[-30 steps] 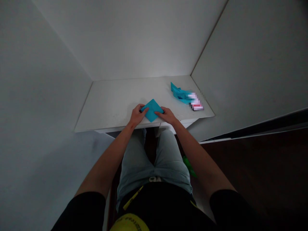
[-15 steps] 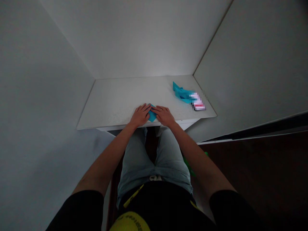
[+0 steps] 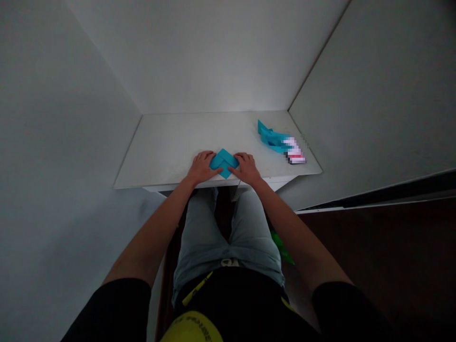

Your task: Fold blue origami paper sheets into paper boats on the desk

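Note:
A blue sheet of folded paper (image 3: 223, 159) lies as a diamond near the front edge of the white table (image 3: 171, 142), with fold lines crossing its face. My left hand (image 3: 203, 167) holds its left corner, thumb low on the paper and fingers at the upper left edge. On the opposite corner, my right hand (image 3: 247, 167) grips in the same way, its thumb on the lower right part. Both hands rest on the tabletop. Part of each side corner is hidden under the fingers.
Folded blue paper pieces, resembling a paper boat (image 3: 272, 137), lie at the right of the table. Beside them is a pixelated phone-like object (image 3: 295, 154). Walls stand behind and on both sides. Something green (image 3: 283, 247) is low by my right leg.
My hands have moved apart from the middle of the paper to its two side corners. More of the folded diamond now shows between them.

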Tool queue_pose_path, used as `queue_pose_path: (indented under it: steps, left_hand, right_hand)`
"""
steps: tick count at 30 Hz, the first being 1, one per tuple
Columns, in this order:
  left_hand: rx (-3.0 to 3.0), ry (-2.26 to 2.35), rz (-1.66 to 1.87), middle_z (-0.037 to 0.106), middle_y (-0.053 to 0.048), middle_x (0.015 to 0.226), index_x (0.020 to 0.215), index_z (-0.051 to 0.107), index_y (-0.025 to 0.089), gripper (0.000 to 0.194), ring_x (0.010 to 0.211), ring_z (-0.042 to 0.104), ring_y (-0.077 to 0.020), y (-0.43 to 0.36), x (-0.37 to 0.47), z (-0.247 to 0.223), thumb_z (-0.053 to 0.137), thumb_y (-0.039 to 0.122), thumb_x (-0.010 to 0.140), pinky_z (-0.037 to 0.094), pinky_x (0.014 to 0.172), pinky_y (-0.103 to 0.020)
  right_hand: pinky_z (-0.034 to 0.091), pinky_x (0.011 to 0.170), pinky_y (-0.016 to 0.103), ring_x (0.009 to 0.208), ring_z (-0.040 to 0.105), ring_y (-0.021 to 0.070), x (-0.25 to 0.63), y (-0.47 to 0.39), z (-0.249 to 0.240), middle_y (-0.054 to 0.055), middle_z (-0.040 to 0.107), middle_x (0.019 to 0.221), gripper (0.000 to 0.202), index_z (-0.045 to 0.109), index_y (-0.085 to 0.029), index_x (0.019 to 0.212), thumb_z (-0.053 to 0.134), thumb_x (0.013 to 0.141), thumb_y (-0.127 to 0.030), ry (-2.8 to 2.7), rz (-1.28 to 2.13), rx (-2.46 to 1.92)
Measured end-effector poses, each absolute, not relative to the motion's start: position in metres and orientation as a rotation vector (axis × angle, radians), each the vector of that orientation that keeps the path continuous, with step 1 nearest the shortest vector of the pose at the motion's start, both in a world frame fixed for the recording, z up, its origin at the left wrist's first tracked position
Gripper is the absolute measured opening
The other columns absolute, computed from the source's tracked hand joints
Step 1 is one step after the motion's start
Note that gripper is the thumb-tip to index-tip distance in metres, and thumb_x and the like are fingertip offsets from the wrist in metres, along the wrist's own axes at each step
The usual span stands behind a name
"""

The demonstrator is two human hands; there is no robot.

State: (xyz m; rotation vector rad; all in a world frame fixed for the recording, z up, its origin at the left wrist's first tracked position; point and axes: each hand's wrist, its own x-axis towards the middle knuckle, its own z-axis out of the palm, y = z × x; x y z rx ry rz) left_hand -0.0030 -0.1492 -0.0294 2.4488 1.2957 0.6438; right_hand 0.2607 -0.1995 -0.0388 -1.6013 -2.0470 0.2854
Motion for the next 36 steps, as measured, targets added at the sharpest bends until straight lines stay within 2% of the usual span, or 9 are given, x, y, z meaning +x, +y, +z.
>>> queue_pose_path:
  steps: [3,6,11,14,18,23,28,32,36]
  left_hand:
    - [2.416,1.272,0.731,0.07,-0.017,0.146,0.138,0.074,0.021,0.059,0.139,0.059,-0.0373,-0.145,-0.015,-0.029,0.087,0.052,0.09,0.044,0.123,-0.053]
    - [2.39,1.236,0.765,0.074,-0.013,0.133,0.128,0.077,0.023,0.054,0.13,0.063,-0.0349,-0.144,-0.019,-0.028,0.093,0.051,0.085,0.047,0.119,-0.051]
    - [2.361,1.221,0.728,0.08,-0.008,0.111,0.108,0.08,0.023,0.03,0.112,0.07,-0.0315,-0.143,-0.017,-0.023,0.088,0.046,0.091,0.053,0.107,-0.048]
    - [2.325,1.235,0.765,0.083,-0.008,0.113,0.111,0.08,0.024,0.032,0.11,0.072,-0.0312,-0.143,-0.017,-0.023,0.091,0.045,0.089,0.053,0.105,-0.048]
    - [2.253,1.239,0.833,0.084,-0.008,0.113,0.126,0.08,0.023,0.047,0.108,0.073,-0.0295,-0.143,-0.017,-0.025,0.095,0.041,0.085,0.054,0.104,-0.045]
    - [2.203,1.237,0.842,0.083,-0.004,0.094,0.123,0.083,0.024,0.036,0.086,0.07,-0.0225,-0.141,-0.017,-0.027,0.09,0.035,0.09,0.054,0.09,-0.039]
    - [2.25,1.194,0.796,0.082,-0.003,0.09,0.112,0.087,0.025,0.025,0.08,0.068,-0.02,-0.141,-0.017,-0.027,0.089,0.034,0.088,0.053,0.083,-0.036]
    - [2.253,1.151,0.776,0.083,-0.002,0.093,0.113,0.088,0.025,0.027,0.078,0.069,-0.0186,-0.14,-0.02,-0.028,0.083,0.025,0.086,0.054,0.08,-0.034]
    - [2.246,1.099,0.773,0.084,-0.004,0.099,0.112,0.089,0.026,0.027,0.082,0.071,-0.0188,-0.143,-0.022,-0.027,0.075,0.022,0.089,0.058,0.083,-0.034]
  right_hand:
    - [0.044,0.122,0.06,0.138,0.054,0.0428,0.264,-0.195,-0.042,0.023,0.063,0.15,0.068,0.069,-0.014,0.153,0.074,0.101,-0.058,-2.039,0.291,-1.599]
    - [0.045,0.12,0.059,0.135,0.057,0.0406,0.271,-0.189,-0.044,0.02,0.066,0.142,0.062,0.071,-0.019,0.148,0.078,0.099,-0.054,-2.029,0.305,-1.538]
    - [0.05,0.111,0.054,0.12,0.068,0.0354,0.283,-0.183,-0.044,0.013,0.077,0.125,0.052,0.077,-0.023,0.135,0.083,0.096,-0.057,-2.02,0.44,-1.357]
    - [0.054,0.107,0.053,0.113,0.07,0.0336,0.289,-0.183,-0.041,0.011,0.08,0.123,0.056,0.078,-0.026,0.137,0.079,0.097,-0.065,-1.994,0.544,-1.266]
    - [0.058,0.104,0.052,0.109,0.072,0.0312,0.295,-0.182,-0.039,0.011,0.081,0.12,0.049,0.078,-0.027,0.141,0.066,0.106,-0.059,-1.945,0.668,-1.236]
    - [0.059,0.095,0.047,0.093,0.07,0.0264,0.295,-0.181,-0.042,0.009,0.082,0.109,0.045,0.079,-0.026,0.138,0.075,0.099,-0.048,-1.932,0.692,-1.249]
    - [0.055,0.087,0.042,0.084,0.065,0.0238,0.292,-0.181,-0.043,0.006,0.079,0.096,0.036,0.084,-0.025,0.124,0.079,0.092,-0.039,-1.998,0.651,-1.282]
    - [0.055,0.086,0.041,0.084,0.065,0.0237,0.293,-0.18,-0.043,0.007,0.077,0.097,0.027,0.085,-0.023,0.113,0.074,0.09,-0.03,-1.985,0.618,-1.288]
    - [0.057,0.093,0.044,0.099,0.069,0.0264,0.295,-0.182,-0.042,0.009,0.076,0.11,0.031,0.086,-0.024,0.109,0.067,0.087,-0.019,-1.968,0.617,-1.241]
